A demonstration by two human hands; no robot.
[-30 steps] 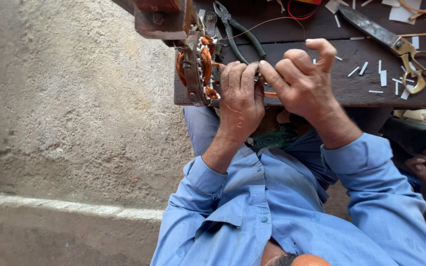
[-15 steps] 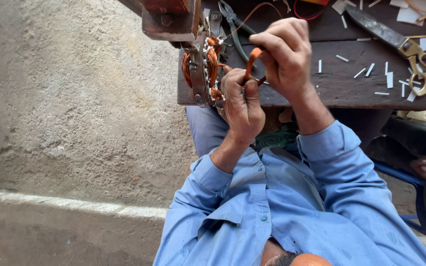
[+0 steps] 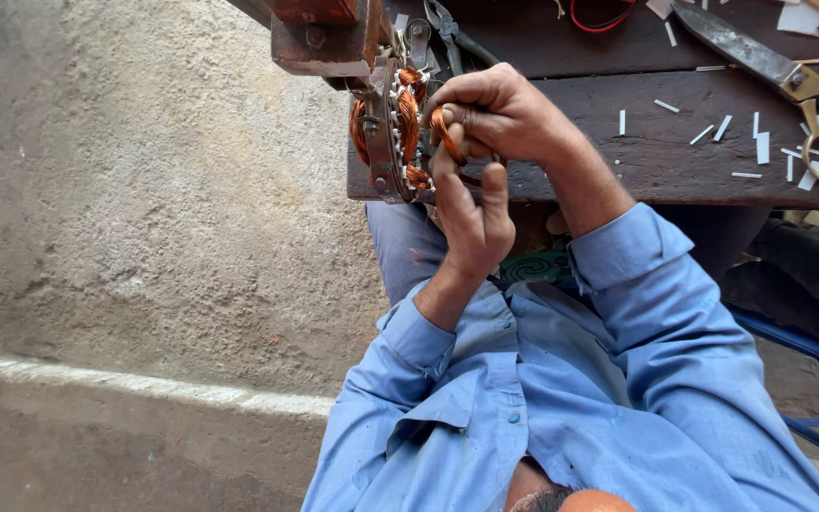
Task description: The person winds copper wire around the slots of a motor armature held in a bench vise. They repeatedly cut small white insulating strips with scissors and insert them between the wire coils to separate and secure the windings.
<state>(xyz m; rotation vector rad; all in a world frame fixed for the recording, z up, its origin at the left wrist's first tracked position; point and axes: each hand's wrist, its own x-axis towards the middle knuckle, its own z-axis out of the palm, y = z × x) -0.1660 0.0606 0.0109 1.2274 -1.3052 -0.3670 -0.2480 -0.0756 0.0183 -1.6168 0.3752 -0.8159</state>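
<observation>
Gripping hard at the bench edge, both hands are bunched together on the same piece. The right hand (image 3: 504,118) is curled into a tight fist around a loop of bright orange copper winding wire (image 3: 443,133), fingers closed over it. The left hand (image 3: 471,213) comes up from below, its fingers narrow and extended, pressed against the lower side of the round grey metal stator ring wound with copper coils (image 3: 392,128), thumb alongside the other hand's knuckles. That ring stands on edge, clamped at the front left corner of the dark wooden workbench (image 3: 665,161), just under a rusty brown metal vise block (image 3: 319,38). Copper bundles bulge out on both faces of the ring.

Moving outward: dark-handled pliers (image 3: 452,33) lie on the bench just behind the ring. Further right, large scissors with brass-coloured handles (image 3: 779,71) rest on the benchtop, well apart from the hands, with small white paper strips (image 3: 713,128) scattered between. A red cable (image 3: 604,19) curls at the top edge. Blue shirt sleeves (image 3: 637,313) run down to the person's body, and a rough grey concrete wall (image 3: 144,209) fills the left side.
</observation>
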